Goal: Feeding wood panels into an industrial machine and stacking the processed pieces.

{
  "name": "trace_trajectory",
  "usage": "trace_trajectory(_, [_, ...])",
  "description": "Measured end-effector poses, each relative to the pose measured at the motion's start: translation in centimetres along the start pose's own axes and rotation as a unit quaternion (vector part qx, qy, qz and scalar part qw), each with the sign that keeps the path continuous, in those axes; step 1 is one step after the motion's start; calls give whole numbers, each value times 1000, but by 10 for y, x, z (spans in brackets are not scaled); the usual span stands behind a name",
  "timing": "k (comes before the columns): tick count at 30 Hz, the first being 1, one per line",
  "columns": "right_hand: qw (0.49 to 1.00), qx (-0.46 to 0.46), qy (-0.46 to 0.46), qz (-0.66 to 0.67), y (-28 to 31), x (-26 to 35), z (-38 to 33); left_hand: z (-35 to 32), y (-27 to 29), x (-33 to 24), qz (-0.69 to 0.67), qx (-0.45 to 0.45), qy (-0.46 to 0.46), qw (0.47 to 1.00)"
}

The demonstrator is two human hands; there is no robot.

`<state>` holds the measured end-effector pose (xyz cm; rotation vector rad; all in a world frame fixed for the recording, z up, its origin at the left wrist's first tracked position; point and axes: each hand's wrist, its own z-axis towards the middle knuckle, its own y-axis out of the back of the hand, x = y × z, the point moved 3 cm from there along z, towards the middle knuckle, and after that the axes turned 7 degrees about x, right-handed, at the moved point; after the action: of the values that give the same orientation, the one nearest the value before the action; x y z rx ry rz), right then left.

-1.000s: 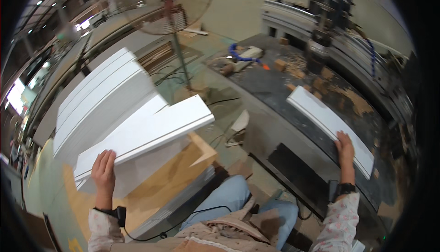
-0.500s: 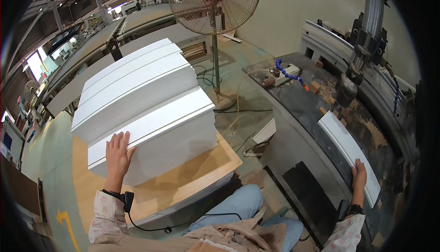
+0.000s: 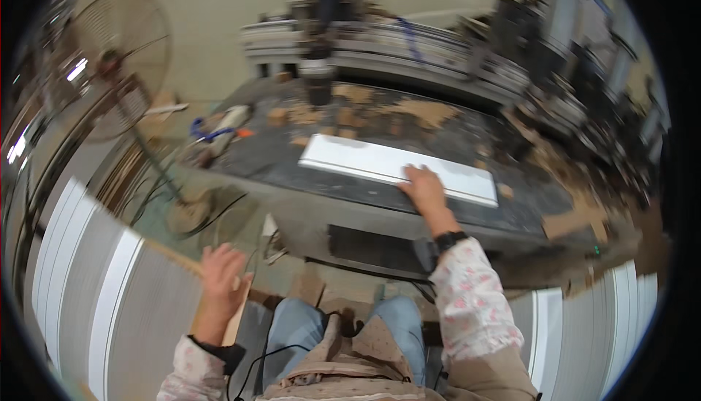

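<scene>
A long white panel (image 3: 350, 159) lies flat on the dark machine bed (image 3: 270, 164) in front of me. My right hand (image 3: 423, 186) is on the panel's near edge, right of its middle, and holds it. My left hand (image 3: 219, 277) hovers with fingers apart over the corner of a wooden base board (image 3: 171, 255). That board carries a stack of white panels (image 3: 80, 291) at my lower left. The left hand holds nothing. The picture is motion-blurred.
A standing fan (image 3: 117, 58) and its cable are at the left of the bed. Wood scraps (image 3: 423, 113) and a blue-handled tool (image 3: 208, 132) lie on the bed, below the machine head (image 3: 321, 7). More white panels (image 3: 599, 328) are stacked at my lower right.
My view has swung right, from the panel stack to the machine bed. My left hand has come off the stacked panels. My right hand stays on the white panel on the bed.
</scene>
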<state>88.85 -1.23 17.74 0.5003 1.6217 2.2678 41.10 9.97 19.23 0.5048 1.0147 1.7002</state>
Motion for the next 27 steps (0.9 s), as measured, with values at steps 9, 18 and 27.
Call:
trace_trajectory(9, [997, -34, -68, 2, 11, -49, -35, 220, -164, -158, -82, 126, -194, 969])
trace_trajectory(18, [988, 66, -109, 82, 49, -32, -85, 243, -218, -140, -14, 195, -131, 972])
trace_trajectory(27, [926, -44, -338, -159, 221, 22, -395, 249, -224, -142, -2, 181, -132, 974])
